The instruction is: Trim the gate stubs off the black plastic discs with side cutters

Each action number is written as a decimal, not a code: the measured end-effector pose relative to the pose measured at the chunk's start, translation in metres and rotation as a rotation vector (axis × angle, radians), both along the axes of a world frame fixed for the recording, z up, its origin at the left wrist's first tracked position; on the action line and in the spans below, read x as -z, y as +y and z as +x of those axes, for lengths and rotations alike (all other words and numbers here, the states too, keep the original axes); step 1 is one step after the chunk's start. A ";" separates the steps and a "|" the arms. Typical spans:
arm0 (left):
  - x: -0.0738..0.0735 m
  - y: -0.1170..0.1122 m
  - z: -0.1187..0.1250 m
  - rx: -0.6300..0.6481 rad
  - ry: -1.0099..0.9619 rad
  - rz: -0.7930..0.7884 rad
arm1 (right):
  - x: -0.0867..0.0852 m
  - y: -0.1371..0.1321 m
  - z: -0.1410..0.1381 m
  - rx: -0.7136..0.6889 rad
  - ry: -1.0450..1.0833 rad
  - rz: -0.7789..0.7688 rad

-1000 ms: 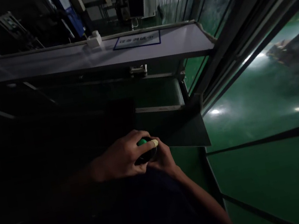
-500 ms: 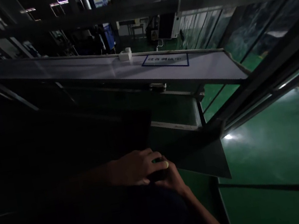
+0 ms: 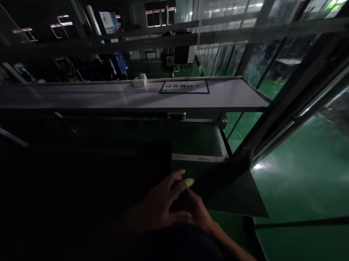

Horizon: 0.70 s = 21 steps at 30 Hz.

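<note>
My left hand [image 3: 165, 202] is low in the middle of the head view, with bent fingers apart and the thumb stretched towards my right hand. A small pale yellow cover or piece [image 3: 189, 182] shows at the tip of one left finger; whether it is worn or pinched I cannot tell. My right hand [image 3: 200, 211] is curled close against the left fingers from the right. Its fingertips are lost in shadow, and what they grip, if anything, is hidden. Both hands are in front of my dark shirt [image 3: 188, 245], above a dark panel [image 3: 232, 192].
A long pale shelf [image 3: 104, 100] crosses ahead, bearing a small white box [image 3: 140, 81] and a blue-framed label [image 3: 183, 87]. Below it runs a belt-like green surface [image 3: 196, 140]. A dark metal post [image 3: 280, 116] slants at right, beside shiny green floor [image 3: 304, 179]. Lighting is dim.
The left fingers have lifted and spread, and more of the pale yellow piece shows. My right hand stays close beside them. The view has tilted up slightly and turned right.
</note>
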<state>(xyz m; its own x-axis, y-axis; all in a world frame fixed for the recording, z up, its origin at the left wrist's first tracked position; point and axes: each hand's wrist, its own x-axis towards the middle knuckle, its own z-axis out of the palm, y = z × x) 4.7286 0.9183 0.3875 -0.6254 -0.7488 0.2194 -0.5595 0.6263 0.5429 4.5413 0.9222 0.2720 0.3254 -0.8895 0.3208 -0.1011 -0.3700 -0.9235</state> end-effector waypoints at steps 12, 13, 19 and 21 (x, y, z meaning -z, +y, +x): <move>0.004 0.020 0.005 -0.380 0.049 -0.076 | -0.015 0.001 0.025 -0.032 0.067 -0.024; 0.003 0.020 0.006 -0.402 0.043 -0.121 | -0.018 0.000 0.026 -0.034 0.077 -0.014; -0.016 0.013 0.033 -0.017 -0.016 -0.021 | -0.028 -0.008 0.022 -0.147 0.024 0.088; -0.021 0.011 0.039 0.125 -0.089 -0.031 | -0.025 -0.009 0.019 -0.213 -0.004 0.086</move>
